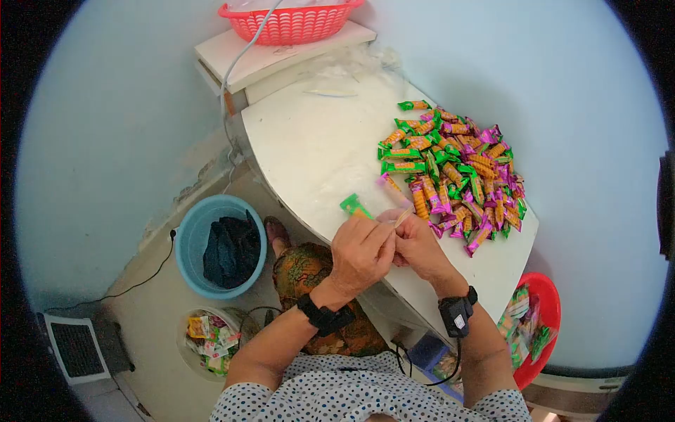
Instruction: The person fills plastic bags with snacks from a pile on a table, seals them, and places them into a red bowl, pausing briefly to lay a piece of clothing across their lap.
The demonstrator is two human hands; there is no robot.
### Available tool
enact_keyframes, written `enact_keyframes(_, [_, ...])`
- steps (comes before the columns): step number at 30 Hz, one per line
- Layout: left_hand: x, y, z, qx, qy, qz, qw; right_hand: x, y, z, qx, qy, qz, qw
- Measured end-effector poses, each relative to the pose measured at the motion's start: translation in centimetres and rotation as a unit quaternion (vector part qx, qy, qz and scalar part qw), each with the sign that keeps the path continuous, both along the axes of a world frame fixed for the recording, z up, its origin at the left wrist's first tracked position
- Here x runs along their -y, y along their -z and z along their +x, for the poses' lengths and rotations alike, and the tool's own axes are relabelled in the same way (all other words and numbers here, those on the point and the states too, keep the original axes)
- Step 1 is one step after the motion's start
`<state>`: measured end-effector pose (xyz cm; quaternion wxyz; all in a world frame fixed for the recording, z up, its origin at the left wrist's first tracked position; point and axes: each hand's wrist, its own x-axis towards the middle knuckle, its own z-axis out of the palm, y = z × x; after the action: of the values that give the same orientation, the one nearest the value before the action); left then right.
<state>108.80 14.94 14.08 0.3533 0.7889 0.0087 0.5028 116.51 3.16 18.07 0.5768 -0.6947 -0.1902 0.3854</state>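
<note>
My left hand and my right hand meet over the table's front edge. Both have their fingers closed, pinching the gathered edge of a clear plastic bag. A green-ended snack packet and a purple-ended one show just beyond my fingers, seemingly inside the bag; its outline is hard to make out. Right of the bag lies a heap of small snack packets in green and purple wrappers, piled on the white table.
Clear bags lie at the table's back, near a red basket on a white board. Down left stand a blue basin with dark cloth and a bin of wrappers. A red tub holds packets at the right.
</note>
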Motion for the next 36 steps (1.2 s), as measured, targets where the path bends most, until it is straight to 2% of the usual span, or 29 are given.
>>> enact_keyframes(5, [0.1, 0.8, 0.0, -0.004, -0.003, -0.027, 1.000, -0.3, 0.6, -0.7, 0.015, 0.078, -0.003, 0.997])
enact_keyframes(11, [-0.5, 0.6, -0.8, -0.049, -0.018, -0.003, 0.999, -0.6, 2.7, -1.8, 0.214, 0.123, 0.006, 0.969])
enact_keyframes(14, [-0.6, 0.4, -1.0, -0.064, -0.019, 0.013, 0.998, -0.2, 3.3, -1.3, 0.396, 0.093, -0.011, 0.914])
enact_keyframes(17, [-0.9, 0.2, -0.8, -0.039, -0.013, 0.018, 0.999, -1.0, 3.2, -1.6, 0.325, 0.137, 0.006, 0.936])
enact_keyframes(20, [-0.9, 0.6, -0.2, -0.001, 0.009, -0.006, 1.000, -0.8, 2.2, -0.8, 0.144, 0.089, 0.020, 0.985])
enact_keyframes(23, [-0.8, 1.0, 0.1, 0.009, 0.030, -0.025, 0.999, -0.9, 0.9, -0.5, 0.078, 0.053, 0.006, 0.996])
enact_keyframes(26, [-0.7, 1.1, 0.2, 0.004, 0.042, -0.043, 0.998, -1.2, 1.3, -0.4, 0.113, 0.019, 0.010, 0.993])
enact_keyframes(29, [-0.7, 1.0, 0.3, -0.001, 0.051, -0.075, 0.996, -1.2, 2.5, 0.5, 0.173, 0.000, -0.050, 0.984])
enact_keyframes(36, [-0.9, 0.8, 0.2, -0.010, 0.064, -0.132, 0.989, -2.3, 2.2, 0.0, 0.234, -0.016, -0.038, 0.971])
